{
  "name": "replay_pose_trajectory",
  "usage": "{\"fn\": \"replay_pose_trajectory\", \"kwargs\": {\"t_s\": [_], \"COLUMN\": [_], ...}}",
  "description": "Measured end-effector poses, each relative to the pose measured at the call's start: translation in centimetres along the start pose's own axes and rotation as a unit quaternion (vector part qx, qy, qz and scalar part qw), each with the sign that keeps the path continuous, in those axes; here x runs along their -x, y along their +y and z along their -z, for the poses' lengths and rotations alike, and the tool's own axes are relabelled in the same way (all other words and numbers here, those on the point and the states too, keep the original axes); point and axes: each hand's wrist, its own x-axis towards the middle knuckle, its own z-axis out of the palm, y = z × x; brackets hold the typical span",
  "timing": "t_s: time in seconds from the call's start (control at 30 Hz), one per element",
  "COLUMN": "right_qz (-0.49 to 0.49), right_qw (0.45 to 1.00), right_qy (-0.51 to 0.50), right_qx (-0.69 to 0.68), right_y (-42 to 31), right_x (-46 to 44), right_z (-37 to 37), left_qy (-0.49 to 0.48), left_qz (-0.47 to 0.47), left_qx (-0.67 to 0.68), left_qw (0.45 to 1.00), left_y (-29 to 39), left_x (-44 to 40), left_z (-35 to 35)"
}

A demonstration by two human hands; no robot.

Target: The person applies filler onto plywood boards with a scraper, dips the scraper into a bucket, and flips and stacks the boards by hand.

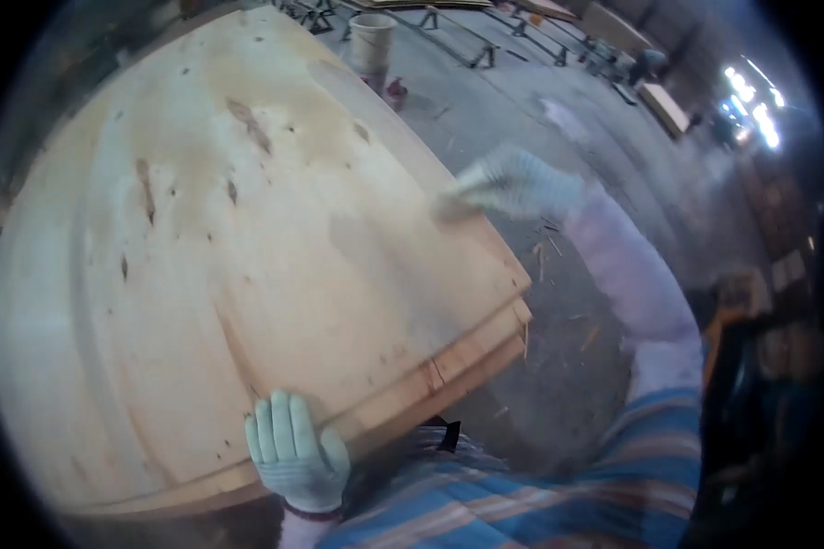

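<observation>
A stack of knotty plywood sheets (275, 220) fills the left and middle of the head view, its layered edges showing at the near right corner. My left hand (300, 453), in a pale knitted glove, lies flat on the near edge of the top sheet, fingers stretched out and holding nothing. Over the right edge of that sheet is my right hand (522, 183), gloved too and smeared by motion. Its fingers look closed, with a blurred brownish thing at their tips that I cannot make out.
A pale bucket (372, 44) stands on the concrete floor beyond the sheets, with a small reddish object (395, 91) beside it. Low metal stands (476, 50) run along the back. Wood scraps (542, 261) lie on the floor at right.
</observation>
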Motion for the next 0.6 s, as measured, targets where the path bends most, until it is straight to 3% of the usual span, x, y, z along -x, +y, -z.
{"fn": "replay_pose_trajectory", "kwargs": {"t_s": [0.03, 0.1, 0.23, 0.37, 0.47, 0.5, 0.53, 0.57, 0.6], "right_qz": [-0.008, 0.059, -0.013, -0.043, 0.002, 0.008, -0.008, -0.019, -0.034], "right_qw": [1.000, 0.955, 0.985, 0.927, 0.864, 0.857, 0.925, 0.965, 0.981], "right_qy": [0.026, 0.081, 0.163, 0.314, 0.205, 0.228, 0.220, 0.211, 0.174], "right_qx": [-0.001, 0.278, 0.062, -0.201, -0.459, -0.463, -0.309, -0.152, -0.080], "right_y": [-1.6, -3.3, -5.2, -12.2, -10.4, -9.6, -7.6, -5.9, -5.8], "right_x": [4.0, 10.1, 16.1, 12.2, 5.8, 2.2, -0.7, -3.7, -5.7], "right_z": [-2.4, -5.9, -12.4, -16.9, -17.4, -18.7, -18.4, -18.1, -17.7], "left_qy": [0.002, 0.006, 0.078, 0.115, 0.121, 0.104, 0.088, 0.141, 0.162], "left_qz": [-0.006, -0.015, -0.051, -0.084, -0.112, -0.118, -0.121, -0.098, -0.073], "left_qx": [0.007, 0.015, 0.058, 0.161, 0.219, 0.221, 0.222, 0.185, 0.152], "left_qw": [1.000, 1.000, 0.994, 0.977, 0.962, 0.962, 0.963, 0.967, 0.972], "left_y": [0.0, 0.3, 0.0, -0.9, -2.5, -3.2, -4.0, -5.3, -6.1], "left_x": [-0.1, -0.6, 0.0, 0.8, 2.3, 2.7, 3.3, 4.6, 4.8], "left_z": [0.1, -0.2, -0.7, -0.6, -0.2, 0.9, 1.7, 2.2, 2.6]}}
